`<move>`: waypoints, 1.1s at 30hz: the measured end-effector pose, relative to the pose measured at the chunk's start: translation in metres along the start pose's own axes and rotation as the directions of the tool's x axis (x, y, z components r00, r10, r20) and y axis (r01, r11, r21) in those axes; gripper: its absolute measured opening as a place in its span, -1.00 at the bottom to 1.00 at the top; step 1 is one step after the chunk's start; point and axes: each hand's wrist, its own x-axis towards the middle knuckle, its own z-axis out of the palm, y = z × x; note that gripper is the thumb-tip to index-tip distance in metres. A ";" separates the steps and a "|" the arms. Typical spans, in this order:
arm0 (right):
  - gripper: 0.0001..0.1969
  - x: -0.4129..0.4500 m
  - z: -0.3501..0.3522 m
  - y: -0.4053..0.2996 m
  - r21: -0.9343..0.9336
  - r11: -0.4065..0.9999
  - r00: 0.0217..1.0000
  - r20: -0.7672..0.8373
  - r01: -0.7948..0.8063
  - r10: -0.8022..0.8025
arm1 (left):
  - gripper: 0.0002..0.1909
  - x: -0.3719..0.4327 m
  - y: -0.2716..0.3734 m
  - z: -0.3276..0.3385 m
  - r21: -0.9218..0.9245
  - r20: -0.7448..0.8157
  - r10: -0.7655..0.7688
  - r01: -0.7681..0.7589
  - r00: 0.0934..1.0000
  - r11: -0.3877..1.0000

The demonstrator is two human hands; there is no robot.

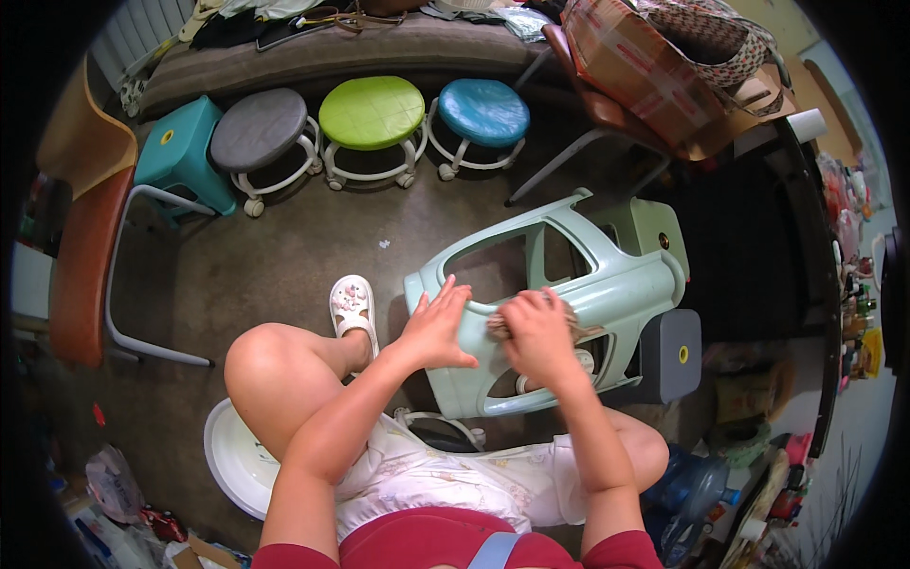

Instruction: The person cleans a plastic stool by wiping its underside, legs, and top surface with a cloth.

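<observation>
A pale green plastic stool lies tipped on its side between my knees, its open frame pointing away to the right. My left hand rests spread on the near part of the stool, fingers apart. In my right hand is a crumpled brownish cloth, pressed against the stool's side just right of the left hand. Most of the cloth is hidden under the fingers. Through the stool's lower opening part of a white shoe shows.
Behind stand round wheeled stools in grey, lime green and blue, plus a teal plastic stool. A white basin sits by my left leg. A dark grey stool and water bottles are at right; a chair stands left.
</observation>
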 end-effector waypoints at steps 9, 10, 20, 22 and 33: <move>-0.73 -0.003 0.004 -0.001 0.041 0.994 0.995 0.003 0.097 -0.097 | 0.10 -0.006 0.004 -0.007 0.059 0.093 -0.032 0.026 0.995 0.998; -0.74 -0.006 -0.004 0.009 0.031 0.997 0.997 -0.034 0.067 -0.066 | 0.11 -0.008 0.006 -0.011 0.079 0.125 -0.060 0.050 0.990 0.996; -0.56 -0.029 -0.007 0.027 -0.046 0.968 0.914 -0.344 -0.247 0.217 | 0.15 0.003 0.027 -0.008 0.222 0.200 -0.058 0.013 0.978 0.975; -0.55 -0.028 0.011 0.000 -0.050 0.985 0.934 -0.328 -0.164 0.139 | 0.13 0.002 0.041 0.009 0.118 0.046 0.111 -0.116 0.993 0.986; -0.66 -0.059 -0.029 0.069 -0.067 0.966 0.908 -0.363 -0.249 0.209 | -0.05 0.010 0.060 0.016 -0.084 0.124 0.067 -0.057 0.990 0.995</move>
